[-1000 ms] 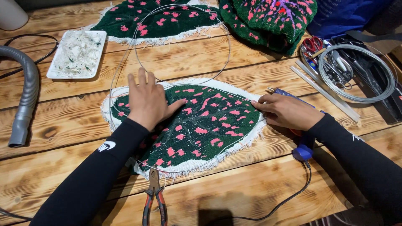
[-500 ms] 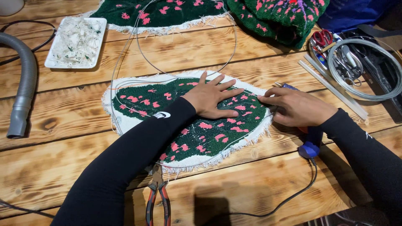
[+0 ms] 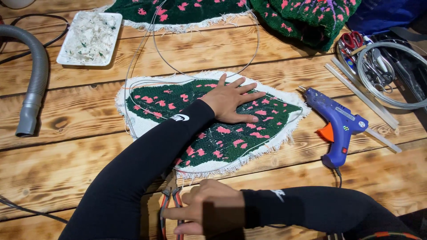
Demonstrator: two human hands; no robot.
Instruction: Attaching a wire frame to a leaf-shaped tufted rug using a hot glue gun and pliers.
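Observation:
A leaf-shaped tufted piece (image 3: 222, 133), dark green with pink spots and a white fringed border, lies on the wooden table (image 3: 80, 146). My left hand (image 3: 231, 102) lies flat on its upper middle, fingers spread, holding nothing. A thin metal wire (image 3: 255, 44) runs along the piece's edge and loops away toward the far side. At the near edge my right hand (image 3: 207, 211) reaches left, its fingers apart and laid across the orange-handled pliers (image 3: 168, 209). Whether it grips them is not clear.
A blue hot glue gun (image 3: 338, 126) lies right of the piece with its cord trailing toward me. Glue sticks (image 3: 362, 93), red-handled scissors (image 3: 353, 39) and a wire coil (image 3: 391, 75) sit far right. A white tray of scraps (image 3: 91, 38) and a grey hose (image 3: 33, 84) are at left; more tufted pieces (image 3: 307, 18) lie behind.
My right hand has left the piece's right tip and the glue gun, and has come down to the pliers at the near edge. My left hand has stayed flat on the piece's right half.

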